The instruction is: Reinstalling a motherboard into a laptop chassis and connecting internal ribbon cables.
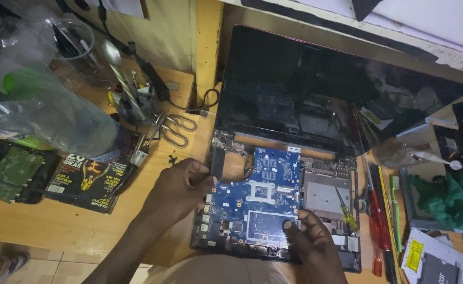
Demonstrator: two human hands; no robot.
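on the table [58, 226], blue board [255, 197] sits in laptop base [347, 257]. left hand [181, 189] pinches its left edge; right hand [308, 239] presses bottom corner. likely light, stiff, fragile: hold by edges.

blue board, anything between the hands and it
Nothing visible. The left hand is already at the left edge of the blue board, and the right hand rests its fingertips on the lower right corner. The yellow screwdriver lies apart to the right, on the metal plate.
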